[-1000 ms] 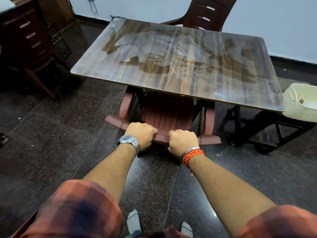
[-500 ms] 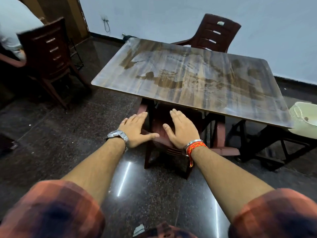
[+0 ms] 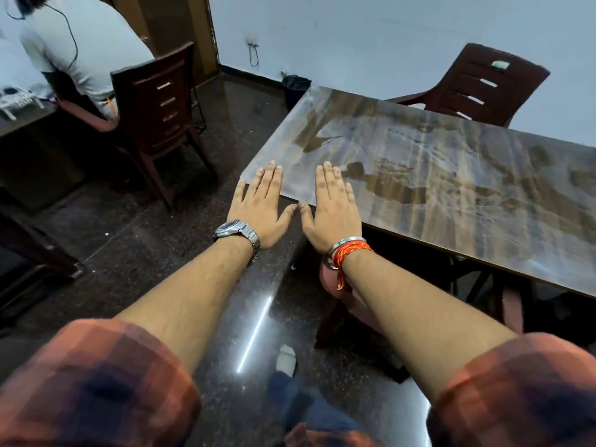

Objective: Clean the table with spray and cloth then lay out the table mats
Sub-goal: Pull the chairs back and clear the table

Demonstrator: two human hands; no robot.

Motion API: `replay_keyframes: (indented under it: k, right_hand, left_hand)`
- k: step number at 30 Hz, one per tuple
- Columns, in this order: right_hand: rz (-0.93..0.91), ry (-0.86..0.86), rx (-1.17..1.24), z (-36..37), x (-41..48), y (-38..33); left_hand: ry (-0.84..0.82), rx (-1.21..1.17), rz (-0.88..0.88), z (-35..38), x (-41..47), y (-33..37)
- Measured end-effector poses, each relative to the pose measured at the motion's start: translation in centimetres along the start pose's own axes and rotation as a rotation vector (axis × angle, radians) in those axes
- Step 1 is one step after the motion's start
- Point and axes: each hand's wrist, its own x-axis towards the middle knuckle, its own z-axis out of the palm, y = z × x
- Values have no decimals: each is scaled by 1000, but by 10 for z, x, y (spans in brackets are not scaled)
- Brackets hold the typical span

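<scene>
The wood-pattern table (image 3: 451, 175) fills the right half of the view, its top streaked with wet patches. My left hand (image 3: 258, 208) and my right hand (image 3: 332, 208) are held out flat, fingers straight, side by side over the table's near left corner, thumbs almost touching. Neither holds anything. A reddish plastic chair (image 3: 351, 304) is tucked under the table below my right forearm. No spray bottle, cloth or table mats are in view.
A dark brown plastic chair (image 3: 483, 85) stands at the table's far side. At the left, a person in a white top (image 3: 80, 53) sits on a dark wooden chair (image 3: 158, 111) at another desk. The dark polished floor (image 3: 154, 246) lies between.
My hands let go of the reddish chair's back, opened flat and rose to the table's near left corner. The view swung left; the white basket at the right left the frame.
</scene>
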Motion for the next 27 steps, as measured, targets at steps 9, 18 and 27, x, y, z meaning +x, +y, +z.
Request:
replay_keyframes:
  k: [9, 18, 27]
  right_hand:
    - [59, -24, 7, 78, 179, -29]
    - [205, -17, -85, 148, 338, -54]
    - [476, 4, -163, 219, 495, -77]
  left_hand:
    - [-122, 103, 37, 3, 164, -113]
    - [-204, 54, 106, 32, 323, -220]
    - [-261, 48, 325, 48, 515, -328]
